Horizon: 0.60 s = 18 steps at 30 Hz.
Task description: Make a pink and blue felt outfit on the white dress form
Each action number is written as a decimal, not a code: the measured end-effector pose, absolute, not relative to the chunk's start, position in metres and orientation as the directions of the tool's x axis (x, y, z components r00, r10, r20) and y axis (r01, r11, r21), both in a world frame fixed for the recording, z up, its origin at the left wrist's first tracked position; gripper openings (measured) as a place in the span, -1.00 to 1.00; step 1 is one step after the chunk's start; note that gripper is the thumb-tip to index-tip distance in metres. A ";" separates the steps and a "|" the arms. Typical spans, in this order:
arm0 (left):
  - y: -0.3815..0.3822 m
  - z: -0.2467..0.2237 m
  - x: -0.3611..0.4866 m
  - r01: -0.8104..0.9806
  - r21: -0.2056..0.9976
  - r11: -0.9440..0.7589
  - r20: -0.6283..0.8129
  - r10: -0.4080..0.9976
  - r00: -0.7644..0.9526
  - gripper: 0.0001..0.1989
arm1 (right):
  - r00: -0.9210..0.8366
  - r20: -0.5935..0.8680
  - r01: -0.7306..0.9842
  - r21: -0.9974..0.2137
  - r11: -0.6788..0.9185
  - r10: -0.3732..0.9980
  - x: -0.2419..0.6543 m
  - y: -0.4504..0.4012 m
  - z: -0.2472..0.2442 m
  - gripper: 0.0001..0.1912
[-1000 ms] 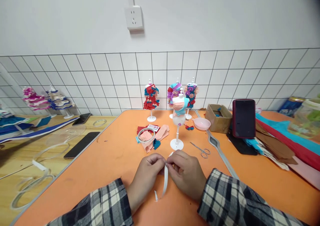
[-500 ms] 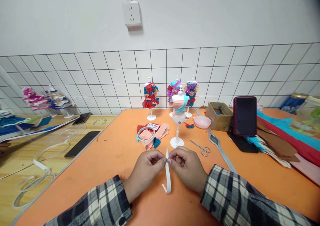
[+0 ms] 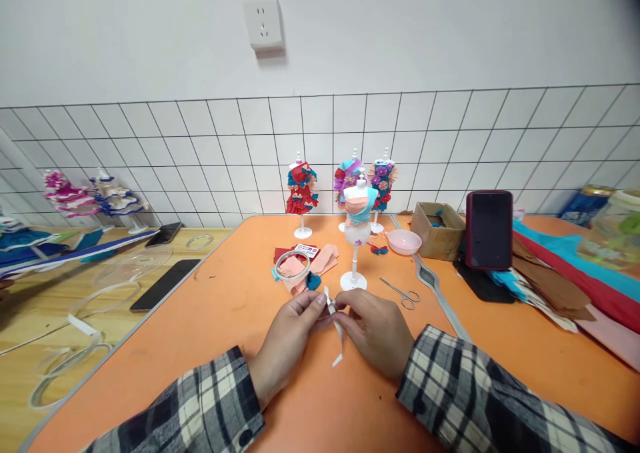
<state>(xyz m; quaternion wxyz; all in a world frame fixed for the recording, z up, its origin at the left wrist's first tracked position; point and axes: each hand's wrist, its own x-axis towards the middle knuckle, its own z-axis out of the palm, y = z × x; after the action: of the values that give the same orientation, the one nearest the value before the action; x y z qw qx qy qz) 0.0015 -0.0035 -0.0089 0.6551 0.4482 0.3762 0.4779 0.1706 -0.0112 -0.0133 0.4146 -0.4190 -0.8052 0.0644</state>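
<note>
A narrow white strip hangs between my hands over the orange mat, its lower end curling loose. My left hand pinches it near the top from the left. From the right, my right hand grips it with the fingertips, close to the left ones. Just behind my hands stands a small white dress form wrapped in peach and light blue on top. Silver scissors lie to its right. On the left, a ring of tape rests on peach, red and teal scraps.
Three dressed forms stand by the tiled wall. A pink bowl, a cardboard box and an upright phone are at right, near coloured sheets. Another phone and strip coils lie on the wooden table at left.
The white strip has tilted and turned, and its lower end has risen. My left fingers have shifted slightly up and left along its top.
</note>
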 end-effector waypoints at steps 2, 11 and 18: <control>-0.003 -0.006 0.000 -0.396 0.904 0.163 -0.055 0.962 0.269 -0.75 | -0.295 0.618 0.552 -0.512 0.658 0.729 0.169 -0.011 -0.014 -0.82; -0.001 -0.006 -0.002 -0.298 0.938 0.176 -0.073 0.942 0.327 -0.73 | -0.236 0.630 0.455 -0.602 0.657 0.740 0.168 -0.009 -0.013 -0.86; -0.002 -0.007 0.002 -0.131 0.988 0.085 -0.044 0.955 0.293 -0.71 | -0.053 0.382 0.336 -0.863 0.377 0.923 0.163 -0.007 -0.014 -0.97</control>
<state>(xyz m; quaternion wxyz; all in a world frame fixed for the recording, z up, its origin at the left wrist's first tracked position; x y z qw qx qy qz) 0.0018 -0.0016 -0.0072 0.6182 0.5142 0.4008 0.4391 0.1626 -0.0074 -0.0140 0.4986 -0.4744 -0.6631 0.2943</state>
